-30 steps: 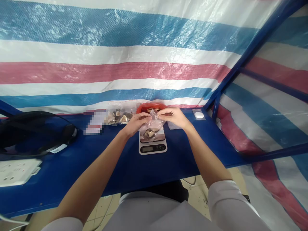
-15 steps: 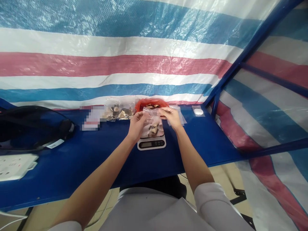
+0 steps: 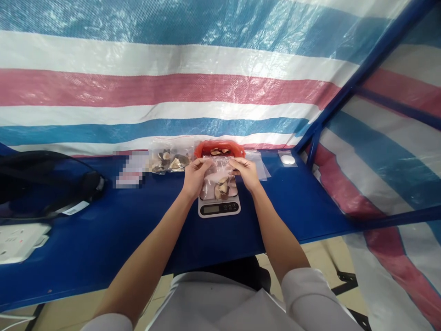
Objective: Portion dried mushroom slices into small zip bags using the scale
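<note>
Between my hands hangs a clear zip bag (image 3: 213, 177) with a few dried, pale and dark slices (image 3: 222, 187) at its bottom. My left hand (image 3: 195, 177) pinches its upper left corner, and my right hand (image 3: 245, 172) pinches the upper right part. The bag's top edge looks straight and drawn together; whether it is sealed I cannot tell. Below and behind it is a white kitchen scale (image 3: 219, 212) with a dark display strip. Just beyond my fingers sits a red plastic bag (image 3: 203, 148) holding more dried slices (image 3: 219, 151).
Two filled clear bags (image 3: 179, 158) stand left of the red bag. Flat clear bags (image 3: 260, 165) lie right of it, then a small white object (image 3: 288, 159). A black item (image 3: 93, 184) and a white power strip (image 3: 22, 241) occupy the left of the blue table (image 3: 148, 230).
My right hand has shifted, and its fingers now lie along the bag's top edge. That edge has gone from loose and curved to straighter. The view has moved slightly.
</note>
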### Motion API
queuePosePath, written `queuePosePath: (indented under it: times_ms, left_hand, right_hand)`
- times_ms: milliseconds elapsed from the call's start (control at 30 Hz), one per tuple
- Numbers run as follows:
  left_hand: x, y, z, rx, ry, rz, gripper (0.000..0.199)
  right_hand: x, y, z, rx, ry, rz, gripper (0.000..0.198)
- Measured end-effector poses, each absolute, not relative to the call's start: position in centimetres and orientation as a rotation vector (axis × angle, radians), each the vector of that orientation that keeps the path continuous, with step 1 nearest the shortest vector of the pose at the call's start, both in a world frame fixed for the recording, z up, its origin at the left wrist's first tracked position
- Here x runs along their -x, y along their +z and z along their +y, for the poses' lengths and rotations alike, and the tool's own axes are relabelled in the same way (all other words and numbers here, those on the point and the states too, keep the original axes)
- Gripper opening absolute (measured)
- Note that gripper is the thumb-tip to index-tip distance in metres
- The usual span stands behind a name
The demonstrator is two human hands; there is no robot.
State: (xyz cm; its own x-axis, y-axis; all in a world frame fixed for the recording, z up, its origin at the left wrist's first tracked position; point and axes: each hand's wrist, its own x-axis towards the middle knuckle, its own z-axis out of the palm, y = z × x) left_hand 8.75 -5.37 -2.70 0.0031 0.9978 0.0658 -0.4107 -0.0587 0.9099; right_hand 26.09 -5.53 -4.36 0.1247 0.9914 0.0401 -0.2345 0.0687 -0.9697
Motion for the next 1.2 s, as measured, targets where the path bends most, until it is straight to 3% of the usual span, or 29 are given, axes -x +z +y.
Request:
queuePosePath:
  times_ms: [1200]
  left_hand:
    - [-6.6,-5.2,-5.5,-1.146,1.449,0.830,0.027]
  right_hand:
    - [-26.0,-5.4,-6.0,1.051,1.171,-1.054,0.041]
